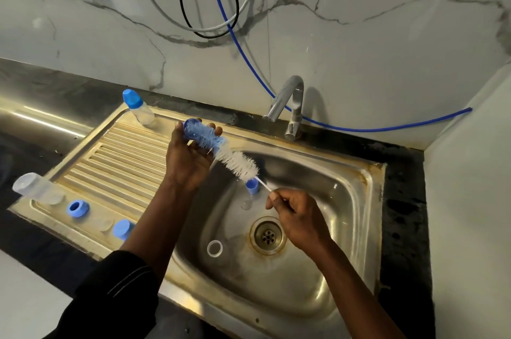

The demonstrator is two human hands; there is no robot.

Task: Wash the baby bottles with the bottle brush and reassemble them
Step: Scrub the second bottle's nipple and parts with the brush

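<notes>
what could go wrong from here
1. The right hand pinches only the thin end of the bottle brush, so it may slip while scrubbing the blue cap in the left hand.
2. The clear ring lies loose in the sink beside the drain; running water could push it onto the drain.

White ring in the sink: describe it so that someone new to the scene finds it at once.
Start at the steel sink basin and find the round drain at its bottom. Just left of the drain, slightly nearer the camera, a small translucent white ring lies flat on the steel. Unlike the blue part standing farther back in the basin, it is a colourless, open hoop.
</notes>
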